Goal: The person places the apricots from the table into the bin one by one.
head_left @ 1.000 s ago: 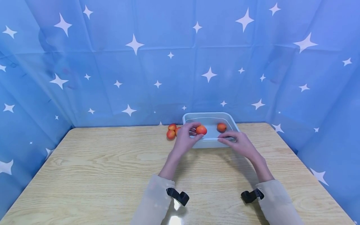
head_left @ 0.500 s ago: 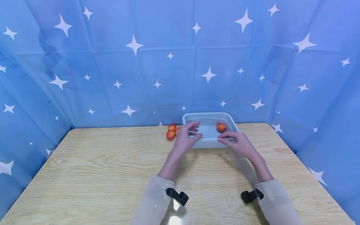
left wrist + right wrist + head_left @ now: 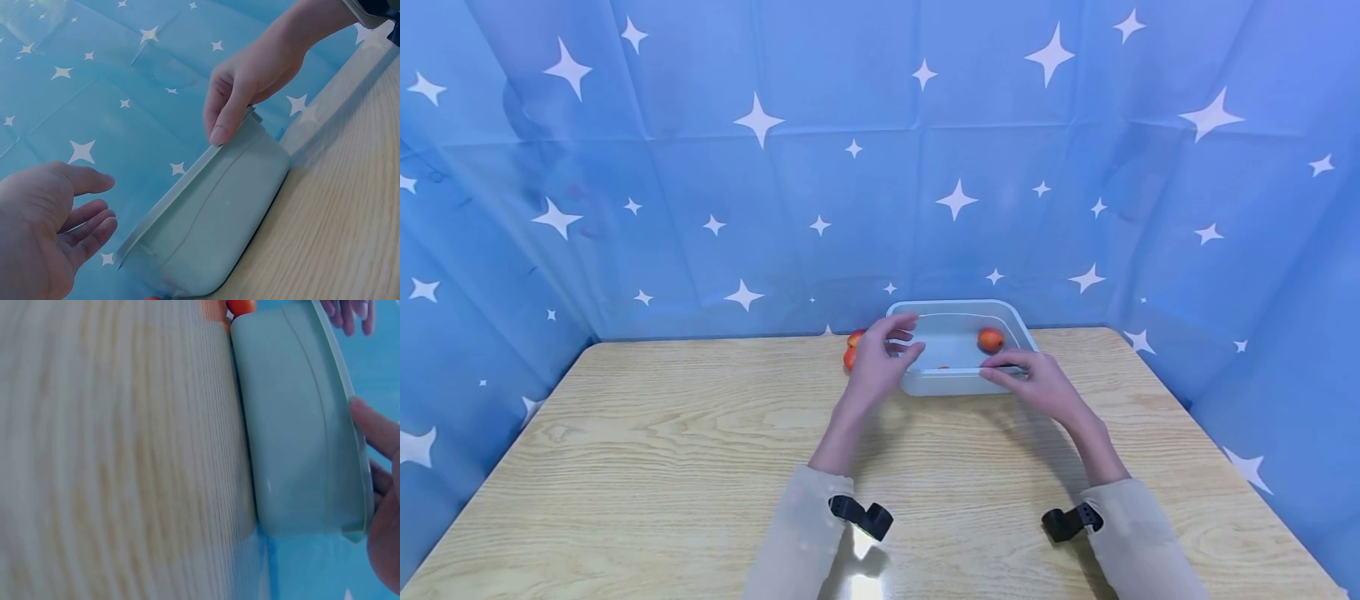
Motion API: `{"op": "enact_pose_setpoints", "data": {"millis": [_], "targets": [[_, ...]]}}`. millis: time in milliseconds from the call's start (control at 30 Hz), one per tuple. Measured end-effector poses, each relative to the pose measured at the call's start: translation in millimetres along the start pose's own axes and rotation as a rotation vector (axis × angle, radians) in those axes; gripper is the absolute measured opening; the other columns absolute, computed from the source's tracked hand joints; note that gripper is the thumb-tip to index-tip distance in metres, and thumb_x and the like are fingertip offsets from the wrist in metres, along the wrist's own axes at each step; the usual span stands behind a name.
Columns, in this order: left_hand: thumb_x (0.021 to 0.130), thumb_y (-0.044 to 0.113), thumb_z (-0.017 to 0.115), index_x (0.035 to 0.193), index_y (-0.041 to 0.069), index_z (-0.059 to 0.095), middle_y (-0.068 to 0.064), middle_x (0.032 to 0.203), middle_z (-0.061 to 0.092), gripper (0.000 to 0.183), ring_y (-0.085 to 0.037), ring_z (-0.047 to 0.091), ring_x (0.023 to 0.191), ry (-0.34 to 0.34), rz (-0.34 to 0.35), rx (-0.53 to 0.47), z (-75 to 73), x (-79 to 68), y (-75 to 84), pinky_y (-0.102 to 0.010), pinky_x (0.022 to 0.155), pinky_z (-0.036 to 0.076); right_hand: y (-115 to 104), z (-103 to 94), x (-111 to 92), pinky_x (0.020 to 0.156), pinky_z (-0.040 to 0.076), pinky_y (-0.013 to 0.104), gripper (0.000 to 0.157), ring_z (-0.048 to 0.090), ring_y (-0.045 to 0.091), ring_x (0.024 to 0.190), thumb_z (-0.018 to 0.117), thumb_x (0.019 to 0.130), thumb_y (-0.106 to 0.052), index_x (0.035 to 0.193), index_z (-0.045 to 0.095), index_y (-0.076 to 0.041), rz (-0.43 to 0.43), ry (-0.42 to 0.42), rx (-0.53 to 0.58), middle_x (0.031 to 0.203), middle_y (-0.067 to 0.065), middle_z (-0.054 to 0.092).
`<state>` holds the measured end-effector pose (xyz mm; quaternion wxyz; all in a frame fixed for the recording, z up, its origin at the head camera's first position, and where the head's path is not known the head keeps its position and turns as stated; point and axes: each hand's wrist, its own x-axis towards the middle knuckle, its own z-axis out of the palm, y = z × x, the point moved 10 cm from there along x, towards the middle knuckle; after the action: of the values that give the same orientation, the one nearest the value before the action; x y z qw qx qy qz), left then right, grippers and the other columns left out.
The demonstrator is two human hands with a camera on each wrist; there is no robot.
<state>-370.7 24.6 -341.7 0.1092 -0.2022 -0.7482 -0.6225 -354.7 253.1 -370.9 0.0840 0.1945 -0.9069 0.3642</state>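
Note:
A pale blue-green plastic bin (image 3: 947,383) stands at the table's far edge. My right hand (image 3: 1037,383) pinches its near rim between thumb and fingers, as the left wrist view also shows. Inside lies a round red-orange fruit (image 3: 990,339) towards the right. Only a sliver of a second fruit (image 3: 943,367) shows above the near rim. My left hand (image 3: 876,358) holds nothing; its fingers are spread and loosely bent beside the bin's left end. Behind it, partly hidden, red-orange fruits (image 3: 849,358) sit on the table.
The wooden table (image 3: 662,467) extends widely to the left and towards me. A blue star-printed curtain (image 3: 820,175) hangs right behind the table and along both sides. Each wrist carries a black strapped camera (image 3: 872,521).
The left hand let go of a fruit, which dropped into the bin behind the near rim. That hand then moved left, over the fruits on the table. The right hand stayed at the rim.

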Motion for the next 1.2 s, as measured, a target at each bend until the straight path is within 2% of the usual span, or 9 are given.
{"op": "enact_pose_setpoints", "data": {"millis": [133,333,500,700,1033,1200], "targets": [[0.091,0.003,0.074,0.131,0.004,0.064,-0.010,0.119,0.066,0.042,-0.026,0.062,0.107,0.020,-0.021,-0.004,-7.7,0.2,-3.0,-0.041,0.094,0.055,0.2,0.0,0.4,0.082,0.052,0.037,0.023,0.063,0.018,0.095,0.073,0.095,-0.030,0.111,0.077,-0.014,-0.001,-0.002,0.003,0.104,-0.002,0.073],[0.090,0.000,0.073,0.130,-0.001,0.064,-0.015,0.118,0.066,0.041,-0.039,0.061,0.110,0.053,-0.014,-0.029,-19.5,3.2,-5.3,-0.044,0.094,0.055,0.1,-0.1,0.6,0.081,0.052,0.035,0.022,0.064,0.017,0.094,0.073,0.095,-0.029,0.110,0.077,-0.014,-0.007,-0.003,0.002,0.104,-0.002,0.074],[0.089,-0.002,0.074,0.129,-0.001,0.064,-0.017,0.120,0.065,0.041,-0.039,0.062,0.109,0.070,-0.021,-0.022,-28.0,4.7,-8.6,-0.042,0.092,0.055,1.0,0.1,0.7,0.081,0.052,0.036,0.023,0.063,0.017,0.094,0.073,0.095,-0.029,0.111,0.077,-0.013,-0.002,-0.004,0.001,0.103,-0.002,0.073],[0.089,0.001,0.074,0.128,-0.001,0.064,-0.023,0.122,0.063,0.041,-0.037,0.061,0.110,0.080,-0.034,0.013,-36.4,6.9,-17.4,-0.045,0.092,0.054,0.9,0.4,0.9,0.080,0.052,0.036,0.022,0.063,0.018,0.093,0.073,0.095,-0.029,0.110,0.077,-0.013,-0.002,-0.003,-0.002,0.102,-0.002,0.073],[0.089,0.005,0.076,0.130,0.000,0.064,-0.020,0.128,0.062,0.043,-0.037,0.058,0.114,0.094,-0.078,0.067,-48.1,5.1,-31.3,-0.053,0.097,0.051,0.3,0.4,1.2,0.080,0.053,0.035,0.023,0.065,0.017,0.095,0.073,0.095,-0.031,0.110,0.077,-0.014,0.000,-0.001,-0.003,0.103,-0.002,0.074],[0.089,0.007,0.077,0.130,0.000,0.064,-0.021,0.129,0.061,0.044,-0.041,0.057,0.117,0.093,-0.082,0.092,-52.7,3.9,-36.8,-0.053,0.099,0.049,0.5,0.1,1.1,0.079,0.053,0.034,0.022,0.064,0.017,0.094,0.073,0.094,-0.030,0.109,0.078,-0.014,-0.007,0.003,-0.008,0.103,-0.002,0.074]]}}
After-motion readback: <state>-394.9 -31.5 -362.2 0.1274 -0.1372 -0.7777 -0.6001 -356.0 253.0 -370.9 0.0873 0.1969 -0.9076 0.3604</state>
